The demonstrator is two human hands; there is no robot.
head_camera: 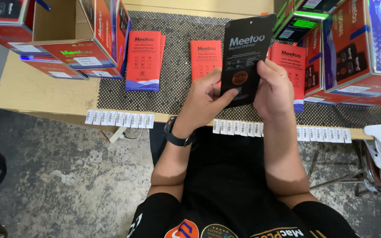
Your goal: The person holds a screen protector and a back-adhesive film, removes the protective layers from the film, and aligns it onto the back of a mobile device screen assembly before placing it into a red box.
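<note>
Holding a flat black package (246,57) upright above the near edge of the table, both hands grasp it by its lower half: the left hand (203,101) wraps in from the left with its thumb pressed across the front near a round orange seal, and the right hand (273,90) closes around the right edge, fingers curled over the side. A black wrist band (175,134) sits on the left forearm. Beneath the hands lies a dark mesh mat (177,83) that covers the wooden table (40,90). On the mat, well apart from each other, rest three red flat packs: one stack to the left (143,59), one just behind the left hand (205,57), and one partly hidden behind the right hand (289,66). Strips of small white barcode labels are stuck along the table's front edge, one row to the left (119,119) and a longer row to the right (283,131). Large red boxes are stacked at the far left (73,53), beside an open cardboard carton (56,22), and more red boxes stand at the far right (353,53). A grey concrete floor (58,176) shows below the table.
</note>
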